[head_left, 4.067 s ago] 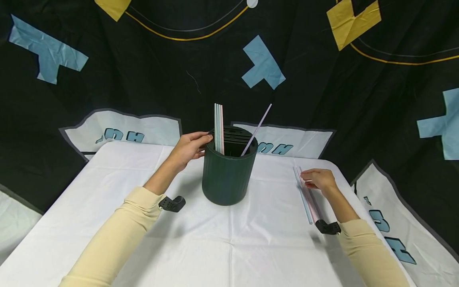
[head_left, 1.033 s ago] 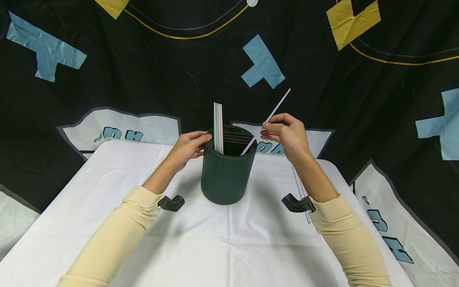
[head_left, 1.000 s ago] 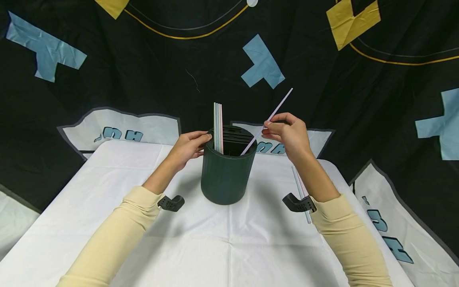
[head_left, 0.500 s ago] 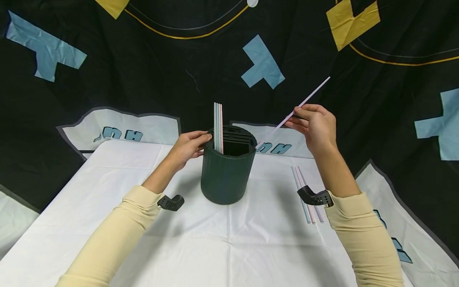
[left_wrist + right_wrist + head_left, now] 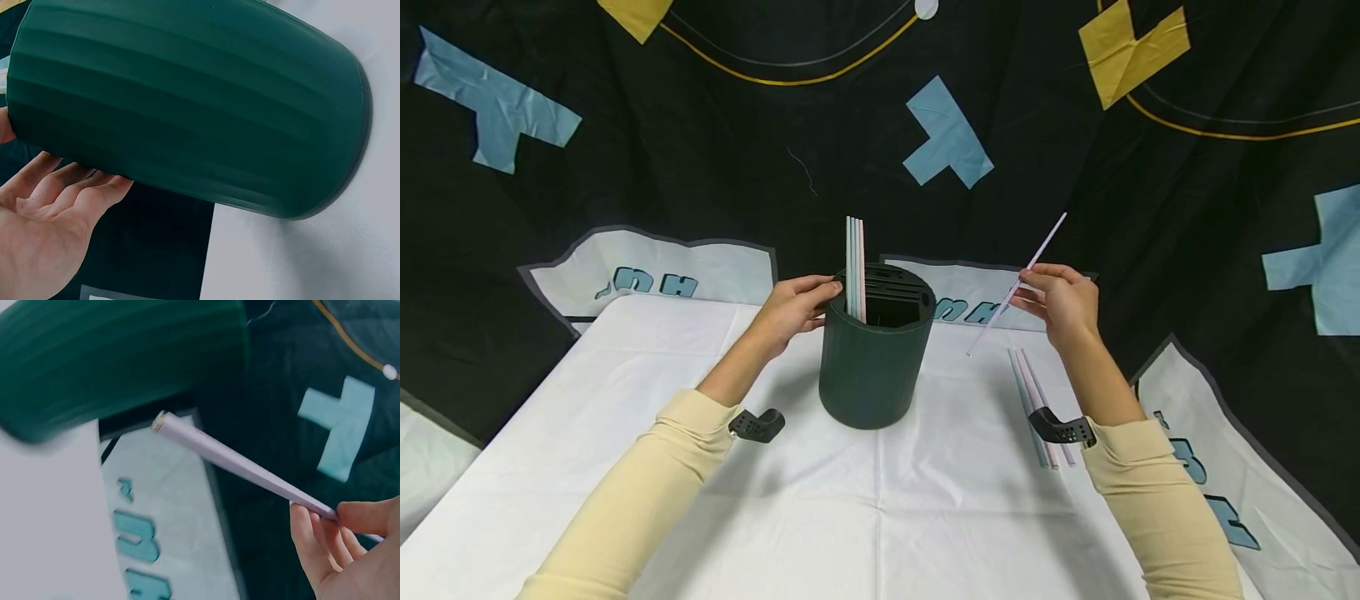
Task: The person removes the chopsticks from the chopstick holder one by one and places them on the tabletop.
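Between my right hand's point(image 5: 1063, 304) thumb and fingers is a lilac chopstick point(image 5: 1041, 247), tilted, its lower end apart from the dark green utensil holder point(image 5: 874, 379). The right wrist view shows that chopstick point(image 5: 228, 459) pinched near its middle, its blunt end toward the holder point(image 5: 137, 356). My left hand point(image 5: 793, 308) grips the holder's left rim, thumb at the top edge. In the left wrist view, that hand's fingers point(image 5: 75, 187) lie against the ribbed side. Several pale chopsticks point(image 5: 855, 267) stand upright inside the holder. A slotted insert covers its back part.
Blue, pink and lilac chopsticks point(image 5: 1033, 392) lie side by side on the white tablecloth point(image 5: 820, 517), partly hidden behind the right wrist camera point(image 5: 1060, 427). A black backdrop point(image 5: 737, 167) with blue and yellow patches hangs behind the table.
The right hand has left the chopsticks on the table and lifted the lilac chopstick out of the holder, moving it right, then lower. The left hand stays on the rim.
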The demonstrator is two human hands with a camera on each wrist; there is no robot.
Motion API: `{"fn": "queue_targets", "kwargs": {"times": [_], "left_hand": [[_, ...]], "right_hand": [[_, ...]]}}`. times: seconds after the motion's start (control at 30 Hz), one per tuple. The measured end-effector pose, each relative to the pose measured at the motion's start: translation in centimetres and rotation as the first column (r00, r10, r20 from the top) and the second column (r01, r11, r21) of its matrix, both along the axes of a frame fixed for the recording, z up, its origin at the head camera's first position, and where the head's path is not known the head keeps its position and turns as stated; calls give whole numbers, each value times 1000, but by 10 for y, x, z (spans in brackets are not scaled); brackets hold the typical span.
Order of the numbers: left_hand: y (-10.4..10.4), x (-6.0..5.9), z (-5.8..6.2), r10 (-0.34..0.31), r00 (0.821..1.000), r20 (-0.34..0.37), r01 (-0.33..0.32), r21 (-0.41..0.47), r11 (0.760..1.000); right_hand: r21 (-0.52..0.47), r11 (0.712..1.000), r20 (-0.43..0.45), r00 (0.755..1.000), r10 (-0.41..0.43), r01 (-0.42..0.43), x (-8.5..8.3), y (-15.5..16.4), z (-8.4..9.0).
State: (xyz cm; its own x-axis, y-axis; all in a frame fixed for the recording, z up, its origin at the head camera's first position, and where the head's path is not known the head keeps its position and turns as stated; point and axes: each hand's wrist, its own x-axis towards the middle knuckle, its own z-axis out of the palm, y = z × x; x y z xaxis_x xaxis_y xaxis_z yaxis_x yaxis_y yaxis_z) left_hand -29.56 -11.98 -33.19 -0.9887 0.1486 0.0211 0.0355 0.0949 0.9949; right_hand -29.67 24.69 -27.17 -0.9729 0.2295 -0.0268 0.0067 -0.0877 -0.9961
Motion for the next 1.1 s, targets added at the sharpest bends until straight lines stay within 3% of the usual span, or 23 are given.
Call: {"fn": "queue_targets", "kwargs": {"times": [0.23, 0.5, 0.87, 1.1], "left_hand": [[0, 0, -1, -4, 1000, -2, 4, 1, 1000], [0, 0, -1, -1, 1000, -2, 1, -3, 1000], [-1, -1, -1, -3, 1000, -1, 3, 2, 1000], [-1, -1, -1, -4, 1000, -1, 4, 5, 1000]], "right_hand": [[195, 981, 84, 996, 3, -20, -9, 20, -33], [416, 905, 166, 986, 27, -95, -16, 43, -77], [502, 845, 256, 965, 60, -185, -15, 57, -120], [498, 832, 292, 951, 106, -246, -17, 59, -135]]}}
